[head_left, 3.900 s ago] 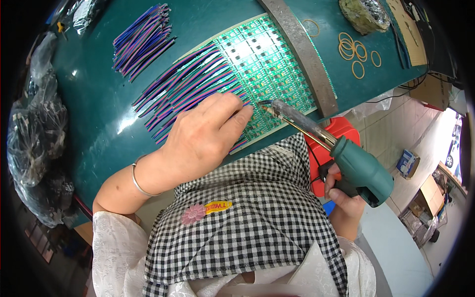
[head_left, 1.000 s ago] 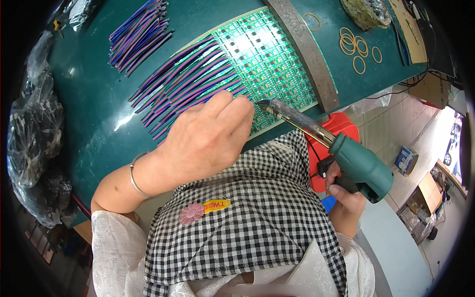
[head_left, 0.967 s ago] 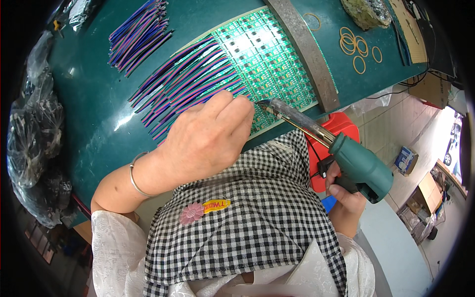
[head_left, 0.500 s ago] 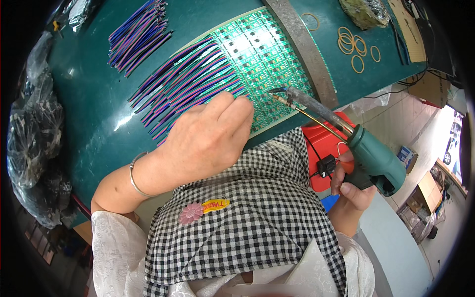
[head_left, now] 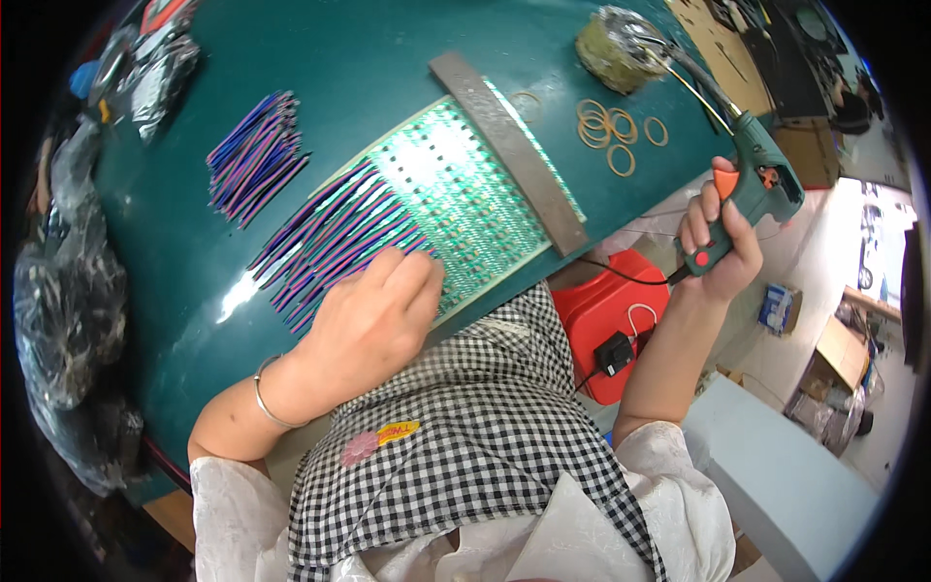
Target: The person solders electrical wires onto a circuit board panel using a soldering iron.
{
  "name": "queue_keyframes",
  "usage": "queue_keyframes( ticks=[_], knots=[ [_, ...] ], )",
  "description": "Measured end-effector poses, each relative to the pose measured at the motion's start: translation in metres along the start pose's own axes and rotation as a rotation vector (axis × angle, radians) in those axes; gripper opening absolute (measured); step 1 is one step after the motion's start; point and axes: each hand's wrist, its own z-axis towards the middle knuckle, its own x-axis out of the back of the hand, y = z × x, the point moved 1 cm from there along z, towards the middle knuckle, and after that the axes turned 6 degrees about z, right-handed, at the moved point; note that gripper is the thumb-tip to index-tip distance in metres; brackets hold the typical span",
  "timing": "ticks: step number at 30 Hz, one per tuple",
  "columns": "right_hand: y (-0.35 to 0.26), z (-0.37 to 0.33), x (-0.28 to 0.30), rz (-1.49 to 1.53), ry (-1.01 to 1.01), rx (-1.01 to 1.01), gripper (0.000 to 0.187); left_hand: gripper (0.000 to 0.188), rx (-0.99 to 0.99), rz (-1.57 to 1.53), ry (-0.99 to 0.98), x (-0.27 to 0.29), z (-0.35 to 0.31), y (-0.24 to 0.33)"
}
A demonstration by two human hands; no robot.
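My right hand grips a green soldering gun with an orange trigger. Its long metal nose reaches to a yellowish, foil-topped lump or pot at the far right of the table; whether the tip touches it is hard to tell. My left hand is closed in a pinch at the near edge of a green circuit board panel, its fingertips hidden. Beside it, blue, pink and black wires fan out leftward from the panel's left side. A flat metal bar lies across the panel's right part.
A bundle of loose wires lies farther left on the green table. Several tan rubber bands rest right of the bar. Dark plastic bags crowd the left edge. A red stool with a black adapter stands below.
My right hand has raised the soldering gun up and away from the panel, to the foil-topped lump. The left hand stays closed by the wires. The whole view has shifted.
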Motion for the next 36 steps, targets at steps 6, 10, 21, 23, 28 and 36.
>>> queue_keyframes(
  ticks=[6, 10, 21, 23, 28, 36],
  knots=[
    [-0.022, 0.007, 0.028, -0.081, 0.146, 0.012, 0.055, 0.021, 0.169, -0.163, 0.176, 0.028, 0.004, -0.028],
    [-0.022, -0.006, 0.029, -0.096, 0.099, 0.036, 0.055, 0.014, 0.34, 0.185, 0.343, 0.029, 0.0, -0.088],
    [-0.012, -0.043, -0.039, -0.347, 0.084, 0.072, 0.059, 0.015, 0.409, 0.048, 0.338, 0.002, 0.004, -0.135],
    [-0.018, -0.054, -0.048, -0.464, 0.093, 0.147, 0.06, 0.013, 0.378, 0.138, 0.346, 0.003, 0.004, -0.129],
    [-0.028, -0.066, -0.054, -0.411, -0.022, 0.181, 0.061, 0.008, 0.337, 0.339, 0.323, 0.005, 0.008, -0.122],
    [0.003, -0.104, -0.035, -0.224, -0.005, -0.118, 0.067, 0.01, 0.345, -0.315, 0.307, 0.028, 0.022, -0.042]
  ],
)
